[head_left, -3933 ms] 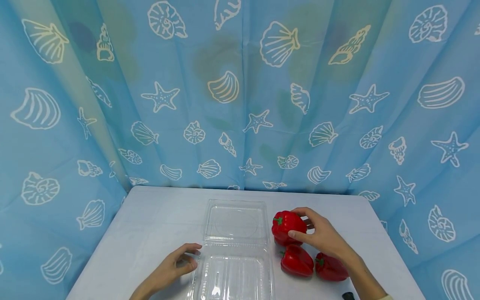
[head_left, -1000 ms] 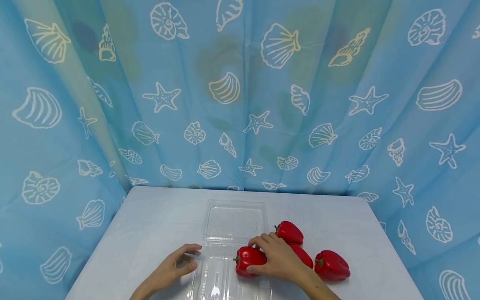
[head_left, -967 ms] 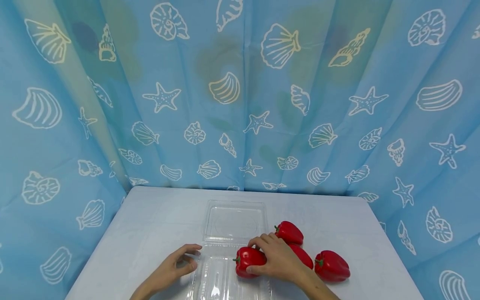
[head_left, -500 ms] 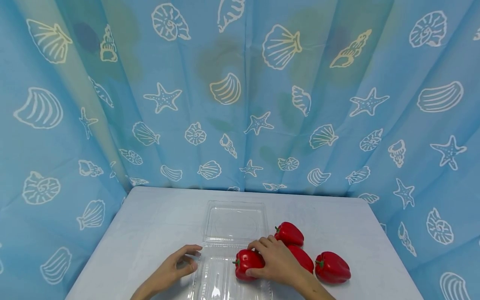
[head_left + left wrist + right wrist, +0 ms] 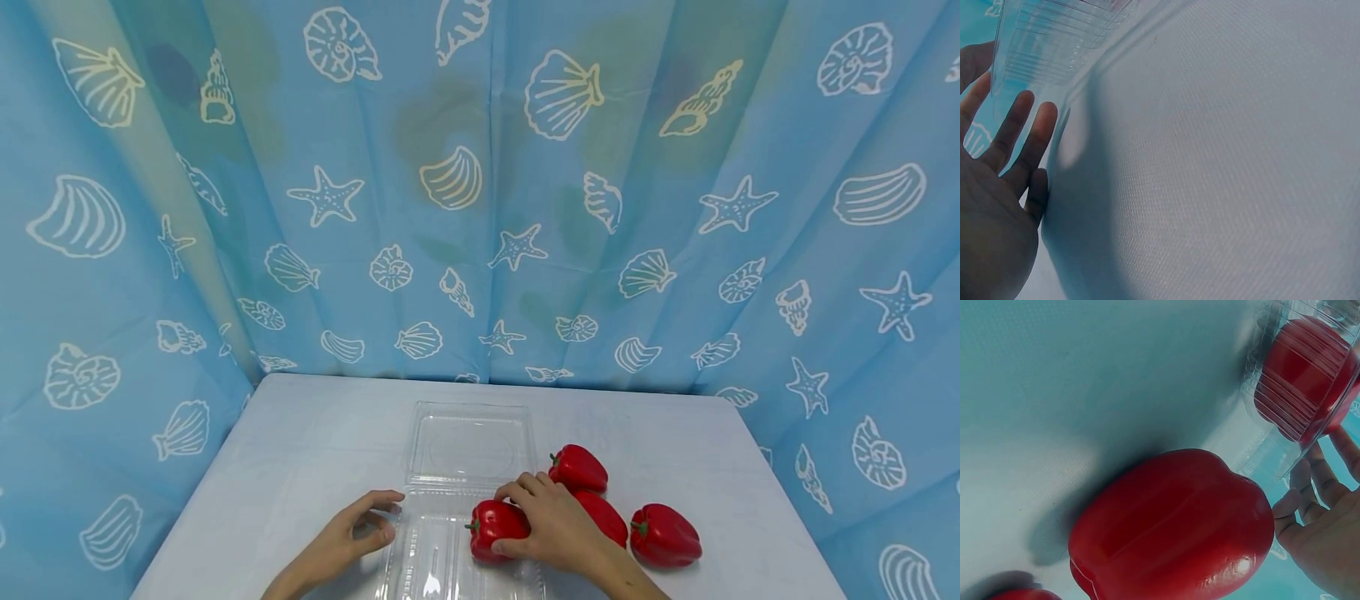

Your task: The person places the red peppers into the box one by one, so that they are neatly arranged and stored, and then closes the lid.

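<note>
A clear plastic clamshell container (image 5: 468, 446) lies unfolded on the white table, its ribbed half nearer me. My right hand (image 5: 555, 525) holds a red bell pepper (image 5: 495, 531), fingers on top and thumb at the near side, in the right part of the ribbed half. The right wrist view shows that pepper (image 5: 1300, 378) through the ribbed wall. My left hand (image 5: 348, 533) is at the container's left edge, fingers loosely bent and holding nothing; in the left wrist view its fingers (image 5: 1038, 134) spread beside the wall. Whether they touch it, I cannot tell.
Three more red bell peppers lie right of the container: one at the back (image 5: 579, 468), a middle one (image 5: 603, 518) partly behind my right hand, and one farther right (image 5: 665, 535). A blue shell-print curtain (image 5: 480, 208) hangs behind the table (image 5: 322, 425).
Since the oldest frame, my right hand has brought a bell pepper leftward from the back right into the container. Over the last second it has barely shifted. My left hand has stayed put.
</note>
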### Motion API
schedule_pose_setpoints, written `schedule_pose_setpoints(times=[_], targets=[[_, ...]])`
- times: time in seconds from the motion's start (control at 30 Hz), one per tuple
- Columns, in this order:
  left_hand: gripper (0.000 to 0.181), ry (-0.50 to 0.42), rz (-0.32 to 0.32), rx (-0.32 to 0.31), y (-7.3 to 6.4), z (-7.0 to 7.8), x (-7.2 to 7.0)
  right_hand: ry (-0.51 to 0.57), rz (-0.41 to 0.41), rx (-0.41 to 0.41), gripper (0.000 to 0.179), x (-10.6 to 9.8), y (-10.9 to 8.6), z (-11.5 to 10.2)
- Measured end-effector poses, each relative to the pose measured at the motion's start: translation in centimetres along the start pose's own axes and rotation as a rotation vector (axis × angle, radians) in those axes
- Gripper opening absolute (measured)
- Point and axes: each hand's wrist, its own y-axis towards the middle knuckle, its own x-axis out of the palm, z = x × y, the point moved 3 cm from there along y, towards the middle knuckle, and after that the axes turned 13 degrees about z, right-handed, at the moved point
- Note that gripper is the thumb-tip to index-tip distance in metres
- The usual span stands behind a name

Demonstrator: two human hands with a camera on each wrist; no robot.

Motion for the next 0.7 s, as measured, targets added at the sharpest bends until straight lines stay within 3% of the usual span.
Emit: schedule_pose_setpoints(times=[0.7], targets=[[0.044, -0.011, 0.0, 0.008, -0.08, 0.06, -0.03, 0.011, 0.006, -0.016, 0.074, -0.38, -0.22, -0.13]])
